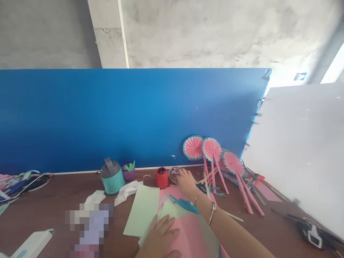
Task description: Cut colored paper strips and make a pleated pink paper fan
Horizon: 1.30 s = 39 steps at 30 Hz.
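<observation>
Blue panel (129, 118): is standing along the back of the brown table (59, 204)
Teal bottle (113, 182): is sitting upright just beside the purple pot (128, 174)
Purple pot: is holding green leaf shapes (130, 167)
White tissues (127, 192): are lying crumpled near the bottle
White board (301, 143): is standing at the right
Concrete (201, 32): is showing above the panel
</observation>
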### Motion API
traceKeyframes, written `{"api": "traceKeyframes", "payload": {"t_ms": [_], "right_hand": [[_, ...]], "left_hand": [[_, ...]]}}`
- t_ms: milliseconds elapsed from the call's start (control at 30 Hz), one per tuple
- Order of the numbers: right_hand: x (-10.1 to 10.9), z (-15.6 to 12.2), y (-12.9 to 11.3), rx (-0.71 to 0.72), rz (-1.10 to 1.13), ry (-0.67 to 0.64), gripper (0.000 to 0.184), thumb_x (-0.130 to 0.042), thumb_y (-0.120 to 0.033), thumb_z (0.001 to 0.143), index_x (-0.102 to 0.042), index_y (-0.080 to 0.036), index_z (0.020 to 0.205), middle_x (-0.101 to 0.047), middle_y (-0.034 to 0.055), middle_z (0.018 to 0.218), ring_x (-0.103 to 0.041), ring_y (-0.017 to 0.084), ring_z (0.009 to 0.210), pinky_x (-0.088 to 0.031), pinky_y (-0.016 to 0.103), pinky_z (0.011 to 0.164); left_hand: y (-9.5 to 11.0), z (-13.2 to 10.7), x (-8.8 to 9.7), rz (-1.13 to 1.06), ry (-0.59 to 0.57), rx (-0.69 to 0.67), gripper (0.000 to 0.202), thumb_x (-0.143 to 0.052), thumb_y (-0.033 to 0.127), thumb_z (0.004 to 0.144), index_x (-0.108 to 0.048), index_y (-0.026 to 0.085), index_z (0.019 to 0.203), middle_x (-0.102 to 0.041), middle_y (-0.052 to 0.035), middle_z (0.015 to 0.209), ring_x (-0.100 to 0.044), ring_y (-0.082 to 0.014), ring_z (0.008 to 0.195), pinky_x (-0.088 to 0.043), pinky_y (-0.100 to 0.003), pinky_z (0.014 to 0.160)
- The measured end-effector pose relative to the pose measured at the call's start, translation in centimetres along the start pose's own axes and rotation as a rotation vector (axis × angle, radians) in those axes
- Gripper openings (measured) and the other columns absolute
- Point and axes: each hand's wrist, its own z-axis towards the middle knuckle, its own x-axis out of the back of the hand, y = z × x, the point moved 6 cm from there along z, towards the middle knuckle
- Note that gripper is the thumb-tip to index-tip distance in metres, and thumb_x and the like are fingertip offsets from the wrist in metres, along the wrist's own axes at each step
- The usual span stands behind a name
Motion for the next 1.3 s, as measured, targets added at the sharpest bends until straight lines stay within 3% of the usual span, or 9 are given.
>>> {"api": "traceKeyframes", "payload": {"t_ms": [200,333,500,600,700,833,967,1167,1300], "right_hand": [[2.9,0.2,3.5,-0.189,0.126,0.149,0.028,-0.036,-0.025,0.09,-0.063,-0.018,0.094,-0.06,0.0093,0.107,-0.051,0.023,0.099,-0.038,0.034,0.081],[3.7,0.4,4.6,-0.186,0.195,0.15,0.029,-0.036,-0.027,0.09,-0.062,-0.017,0.099,-0.063,0.0069,0.097,-0.054,0.02,0.089,-0.041,0.03,0.077],[2.4,0.9,4.0,-0.087,0.196,0.082,0.02,-0.047,-0.013,0.081,-0.067,-0.016,0.083,-0.064,0.0061,0.09,-0.053,0.02,0.092,-0.039,0.031,0.084],[1.3,1.3,4.1,-0.06,0.19,0.051,0.025,-0.048,-0.007,0.078,-0.067,-0.018,0.09,-0.061,0.0064,0.1,-0.052,0.019,0.1,-0.038,0.029,0.088],[0.4,1.2,5.2,-0.154,0.166,0.06,0.033,-0.042,-0.004,0.08,-0.063,-0.015,0.103,-0.056,0.0106,0.107,-0.051,0.02,0.103,-0.038,0.029,0.086],[-0.9,0.2,6.7,-0.302,0.146,0.035,0.036,-0.038,-0.001,0.078,-0.062,-0.011,0.102,-0.056,0.0119,0.097,-0.055,0.019,0.087,-0.04,0.029,0.076],[-1.3,-0.5,6.2,-0.245,0.196,-0.02,0.045,-0.045,-0.003,0.074,-0.06,-0.018,0.113,-0.055,0.0089,0.102,-0.056,0.018,0.085,-0.039,0.026,0.073],[0.5,-0.2,4.9,-0.179,0.394,0.012,0.016,-0.053,-0.01,0.073,-0.067,-0.017,0.077,-0.057,0.0111,0.104,-0.045,0.026,0.107,-0.035,0.034,0.085],[2.2,-0.2,4.6,-0.235,0.645,0.029,0.017,-0.05,-0.026,0.08,-0.064,-0.015,0.077,-0.061,0.0066,0.08,-0.054,0.022,0.084,-0.041,0.032,0.073]], "left_hand": [[-0.6,0.0,-0.8,-0.033,0.024,0.001,0.055,-0.047,0.06,0.08,-0.05,0.033,0.128,-0.046,-0.007,0.139,-0.035,-0.0349,0.13,-0.024,-0.06,0.105],[-1.2,0.0,-1.8,-0.028,0.05,-0.001,0.053,-0.047,0.057,0.081,-0.05,0.032,0.128,-0.045,-0.0066,0.14,-0.032,-0.0336,0.132,-0.021,-0.06,0.107],[-1.1,0.2,-1.6,-0.006,0.066,-0.001,0.051,-0.048,0.056,0.081,-0.054,0.03,0.125,-0.049,-0.0085,0.137,-0.038,-0.0332,0.129,-0.028,-0.056,0.105],[-1.0,0.1,-1.3,-0.001,0.069,-0.005,0.051,-0.048,0.056,0.081,-0.055,0.029,0.123,-0.049,-0.0086,0.136,-0.039,-0.0332,0.128,-0.03,-0.055,0.104],[-1.3,-0.1,-1.5,-0.01,0.075,-0.01,0.05,-0.047,0.056,0.082,-0.054,0.03,0.124,-0.048,-0.0075,0.137,-0.038,-0.0323,0.129,-0.029,-0.054,0.105],[-1.7,-0.1,-2.1,-0.012,0.084,-0.011,0.05,-0.048,0.055,0.081,-0.053,0.03,0.124,-0.048,-0.0074,0.138,-0.038,-0.0323,0.129,-0.029,-0.054,0.106],[-1.7,0.0,-2.2,-0.01,0.075,0.002,0.05,-0.048,0.054,0.082,-0.052,0.03,0.125,-0.046,-0.007,0.139,-0.035,-0.0326,0.13,-0.027,-0.055,0.106],[-1.4,0.0,-1.8,-0.026,0.008,0.021,0.051,-0.045,0.056,0.083,-0.051,0.03,0.127,-0.044,-0.0072,0.141,-0.033,-0.0328,0.131,-0.025,-0.057,0.106],[-1.6,-0.1,-2.0,-0.023,0.061,0.0,0.05,-0.049,0.053,0.082,-0.052,0.03,0.126,-0.045,-0.0073,0.14,-0.034,-0.0323,0.131,-0.025,-0.056,0.107]]}}
